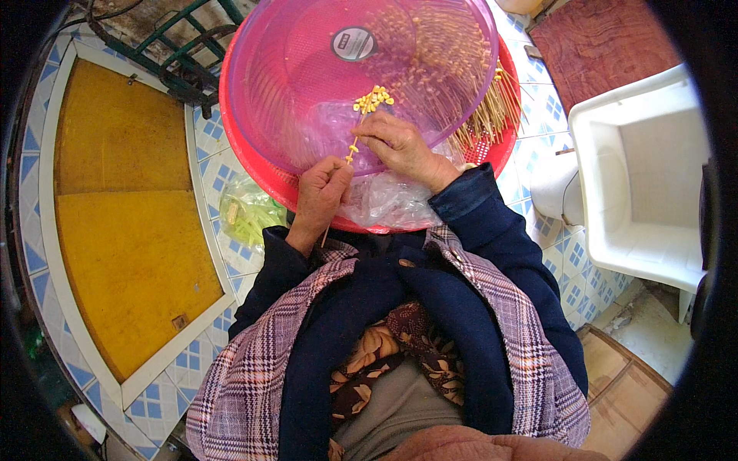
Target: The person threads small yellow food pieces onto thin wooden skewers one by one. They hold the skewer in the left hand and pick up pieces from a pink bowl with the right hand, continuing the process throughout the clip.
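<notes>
My left hand [323,190] pinches a thin bamboo skewer [351,154], whose lower end sticks out beneath the hand. Two yellow pieces, which look like corn kernels, are threaded on it just above my left fingertips. At the skewer's upper part, the fingers of my right hand [398,144] are closed around it; whether they also hold a kernel is hidden. Beyond the right hand, a small pile of yellow kernels [373,99] lies in a translucent purple basin [277,75]. That basin rests on a red plastic basket [226,109]. Many skewers [490,118] with yellow tips lie bundled in the basket's right side, partly seen through the basin.
A clear plastic bag [386,199] lies at the basket's near edge. On the tiled floor to the left is a bag of green stalks [249,216], beside a yellow panel [132,230]. A white tub [646,190] and a white bucket [556,187] stand right.
</notes>
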Motion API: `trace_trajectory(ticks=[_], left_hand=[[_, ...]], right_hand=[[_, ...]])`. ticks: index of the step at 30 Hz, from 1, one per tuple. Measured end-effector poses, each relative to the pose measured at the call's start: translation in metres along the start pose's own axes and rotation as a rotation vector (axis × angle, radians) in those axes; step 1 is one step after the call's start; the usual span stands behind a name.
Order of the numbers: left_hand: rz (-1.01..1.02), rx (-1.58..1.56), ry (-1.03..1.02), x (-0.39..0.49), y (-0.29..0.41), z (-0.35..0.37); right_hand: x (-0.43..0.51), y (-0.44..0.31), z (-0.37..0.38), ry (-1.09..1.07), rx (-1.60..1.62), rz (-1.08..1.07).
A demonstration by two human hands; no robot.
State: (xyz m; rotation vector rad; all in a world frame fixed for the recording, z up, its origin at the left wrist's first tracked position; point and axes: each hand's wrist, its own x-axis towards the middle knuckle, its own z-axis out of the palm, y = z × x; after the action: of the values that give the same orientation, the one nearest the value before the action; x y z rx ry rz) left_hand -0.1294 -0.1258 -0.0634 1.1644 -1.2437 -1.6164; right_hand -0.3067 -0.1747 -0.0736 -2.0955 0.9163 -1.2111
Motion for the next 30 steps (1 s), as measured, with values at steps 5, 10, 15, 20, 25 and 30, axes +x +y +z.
trace_trajectory(ticks=[5, 10, 15, 20, 25, 30], left_hand=[[-0.003, 0.010, 0.006, 0.000, 0.000, 0.000], [-0.013, -0.025, 0.051, 0.000, 0.002, 0.003], [-0.031, -0.026, 0.060, -0.001, 0.004, 0.002], [-0.009, -0.032, 0.113, -0.001, 0.003, 0.002], [0.034, -0.048, 0.132, -0.001, 0.002, 0.002], [0.035, -0.060, 0.123, -0.001, 0.001, 0.001]], right_hand=[[0.001, -0.003, -0.001, -0.011, 0.012, 0.009], [0.001, -0.003, -0.001, 0.032, 0.096, 0.122], [0.003, 0.014, -0.012, 0.121, -0.037, 0.124], [0.000, 0.027, -0.012, 0.074, -0.297, 0.137], [0.003, 0.023, -0.009, -0.024, -0.428, 0.126], [0.016, 0.021, -0.007, -0.216, -0.584, 0.178]])
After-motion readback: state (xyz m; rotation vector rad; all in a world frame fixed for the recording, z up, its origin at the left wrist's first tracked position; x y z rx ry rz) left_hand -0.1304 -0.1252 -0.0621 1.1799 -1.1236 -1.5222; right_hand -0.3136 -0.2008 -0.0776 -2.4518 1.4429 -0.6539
